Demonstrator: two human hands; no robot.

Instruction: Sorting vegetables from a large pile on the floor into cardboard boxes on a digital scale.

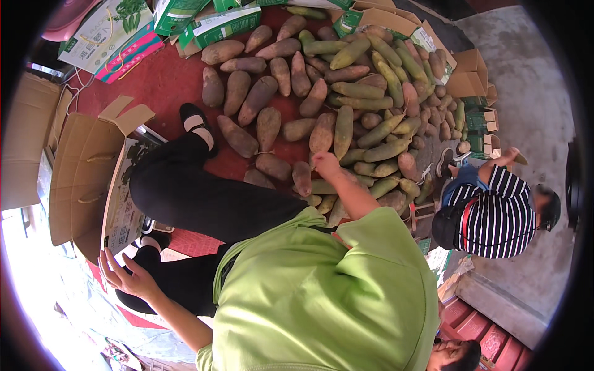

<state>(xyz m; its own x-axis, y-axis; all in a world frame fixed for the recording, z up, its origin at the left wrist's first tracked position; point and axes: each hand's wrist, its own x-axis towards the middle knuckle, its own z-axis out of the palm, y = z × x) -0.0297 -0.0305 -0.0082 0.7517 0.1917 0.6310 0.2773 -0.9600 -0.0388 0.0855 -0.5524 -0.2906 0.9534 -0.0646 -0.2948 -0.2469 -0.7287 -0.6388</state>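
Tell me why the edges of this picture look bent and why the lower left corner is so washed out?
In the head view, the fisheye lens curves straight lines toward the rim, as on the brown cardboard box, and leaves a black border around a round image. Strong daylight overexposes the lower left near the left hand. The pile of long brownish and green fruits on the red mat is evenly lit and fairly sharp.

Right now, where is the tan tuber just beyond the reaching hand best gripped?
Probably around its thick middle, coming from above: the tan tuber lies flat on the pile, lengthwise toward the right hand, top uncovered.
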